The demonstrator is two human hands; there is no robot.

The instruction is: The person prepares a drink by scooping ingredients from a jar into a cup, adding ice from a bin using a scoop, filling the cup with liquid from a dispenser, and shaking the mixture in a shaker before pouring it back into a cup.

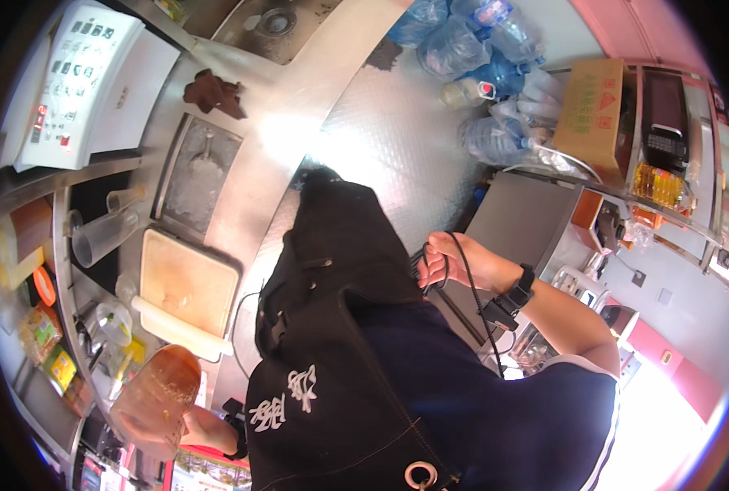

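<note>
At the lower left, my left hand grips a translucent plastic pitcher with an amber tint; part of the fingers shows through its wall. Beside my waist, my right hand is closed around a looped black cord, which also runs down along my forearm. A black apron with white characters covers my front. A cream cutting board lies on the counter ahead of the pitcher, with a white cylindrical bar along its near edge.
A steel ice bin with a scoop is set into the counter. A brown cloth lies near the sink. A white dispenser machine stands at upper left. Large water bottles and a cardboard box are at upper right.
</note>
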